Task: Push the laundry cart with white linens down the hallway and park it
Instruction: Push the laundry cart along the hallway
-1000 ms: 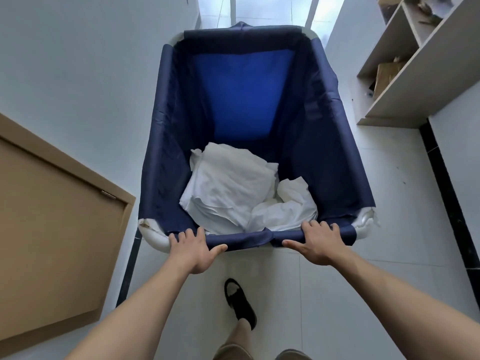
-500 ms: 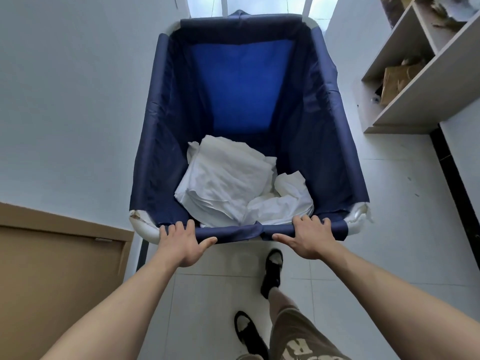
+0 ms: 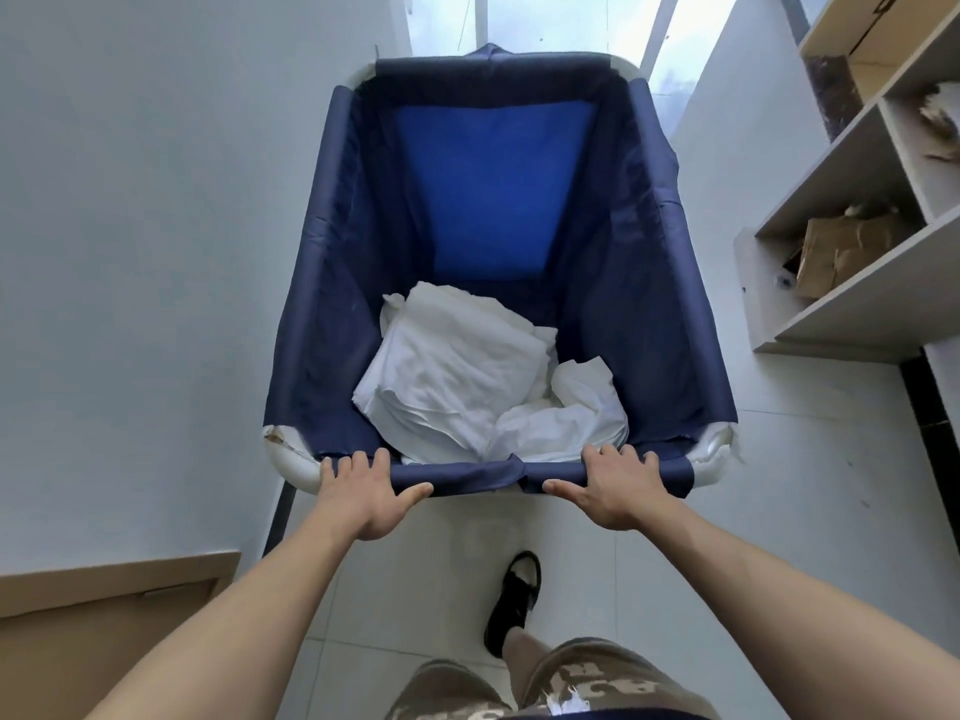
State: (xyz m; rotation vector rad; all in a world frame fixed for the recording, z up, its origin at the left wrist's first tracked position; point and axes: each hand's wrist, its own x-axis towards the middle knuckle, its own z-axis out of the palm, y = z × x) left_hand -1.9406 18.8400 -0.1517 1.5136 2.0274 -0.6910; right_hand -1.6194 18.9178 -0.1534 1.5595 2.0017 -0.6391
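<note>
A sandalled foot (image 3: 511,605) steps on the pale floor tiles (image 3: 810,537). Both grips, left hand (image 3: 363,493) and right hand (image 3: 618,485), clamp the near rim of the laundry cart (image 3: 322,304) (navy-lined); white linens (image 3: 467,376) lie inside, a shelf (image 3: 852,309) to its right.

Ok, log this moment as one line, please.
phase: pushing | left hand: gripping near rim | right hand: gripping near rim | navy fabric laundry cart: between wall and shelves | folded white linens: inside | parked: not yet

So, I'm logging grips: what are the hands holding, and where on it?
Both the left hand and right hand grip the laundry cart by its near top rim.
</note>
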